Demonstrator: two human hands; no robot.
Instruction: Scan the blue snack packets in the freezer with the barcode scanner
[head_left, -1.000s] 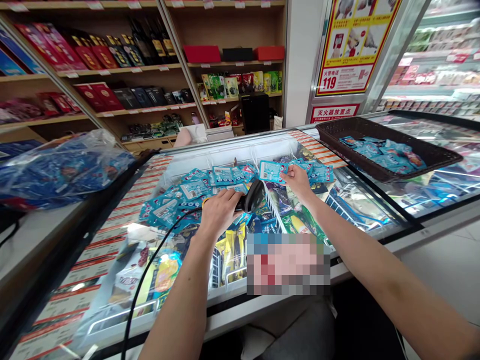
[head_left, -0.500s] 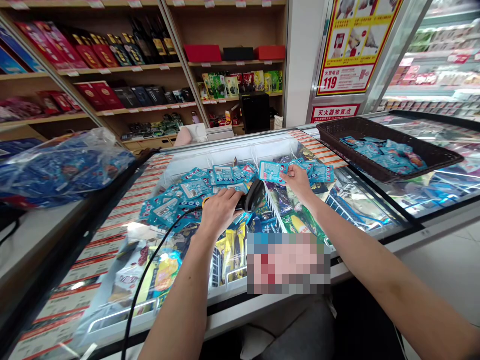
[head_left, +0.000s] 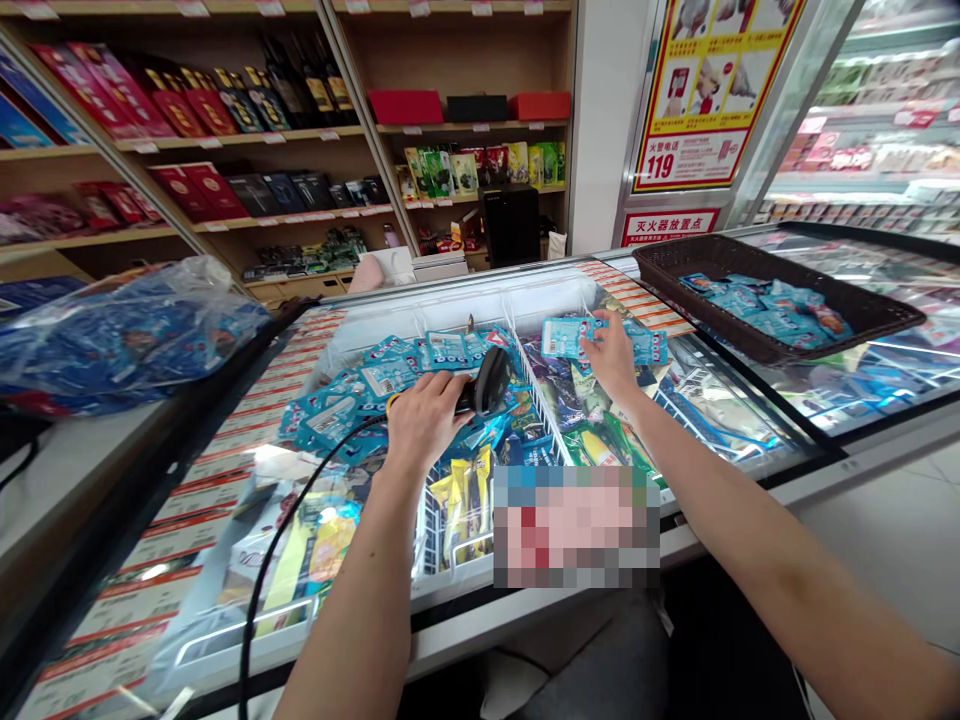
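My left hand [head_left: 426, 412] is wrapped round the handle of a black barcode scanner [head_left: 492, 382], whose head points right and whose cable [head_left: 296, 497] trails down toward me. At the right, my right hand [head_left: 611, 358] has its fingers at the right end of a small blue snack packet [head_left: 564, 338], barcode side up. Another blue packet [head_left: 649, 346] lies just right of that hand. Many more blue packets [head_left: 390, 376] are heaped on the freezer's glass top, to the left of and beyond the scanner.
A dark woven basket [head_left: 780, 340] with several blue packets stands at the right. On the left is a clear plastic bag [head_left: 135, 325] full of blue packets. Frozen goods in wire baskets [head_left: 431, 530] show through the glass. Shelves [head_left: 285, 135] stand behind, beside a wall poster [head_left: 712, 95].
My right hand and the blue packet have shifted right. My left hand has drawn the scanner slightly left, away from the packet, and the scanner head has turned more upright.
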